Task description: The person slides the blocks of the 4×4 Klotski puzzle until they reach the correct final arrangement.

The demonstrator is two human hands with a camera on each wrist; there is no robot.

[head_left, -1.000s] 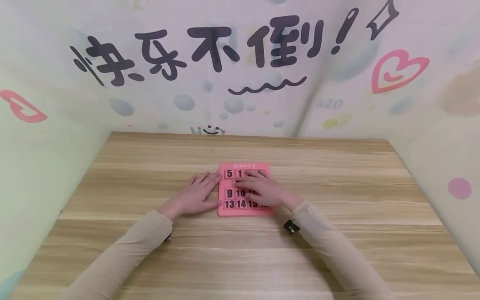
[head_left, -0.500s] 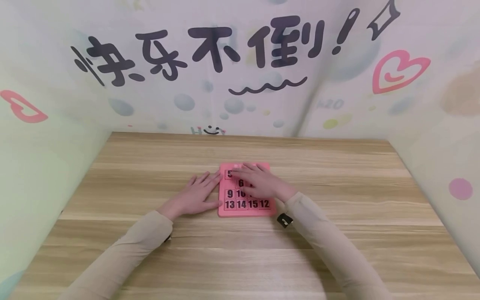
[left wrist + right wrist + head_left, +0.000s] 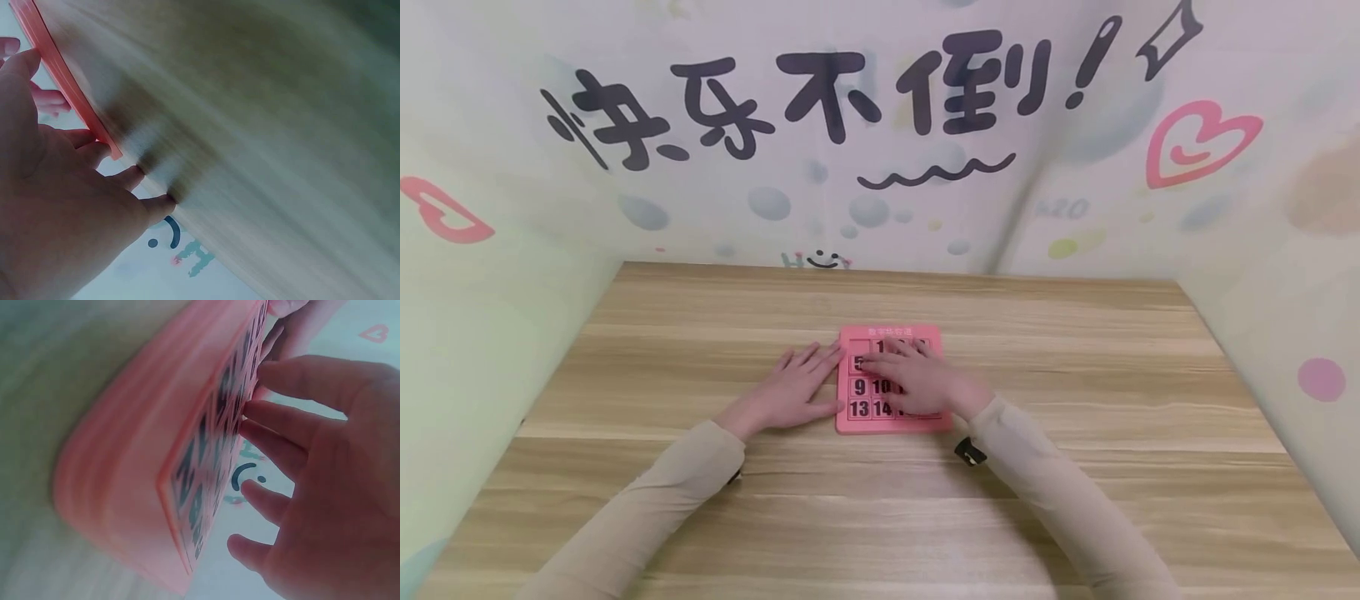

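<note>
A pink number slide puzzle (image 3: 895,426) lies flat on the wooden table in the head view. Its top-left slot (image 3: 859,345) is bare, and the tile marked 5 (image 3: 857,364) sits just below it. My left hand (image 3: 793,392) is spread beside the puzzle, its thumb and some fingertips at the left edge; in the left wrist view its fingers (image 3: 128,179) reach along the pink side. Over the right part of the board lies my right hand (image 3: 925,382), a fingertip on the 5 tile. It hides several tiles. The right wrist view shows its fingers (image 3: 284,422) stretched over the tiles.
The wood-grain table (image 3: 715,317) meets a patterned wall (image 3: 715,217) with large dark characters at its back edge. More wall stands at both sides. A small black thing (image 3: 970,452) shows under the right cuff.
The 5 tile has slid from the top-left corner one place toward me. My right hand went forward, then came back toward me with it. The left hand stays still.
</note>
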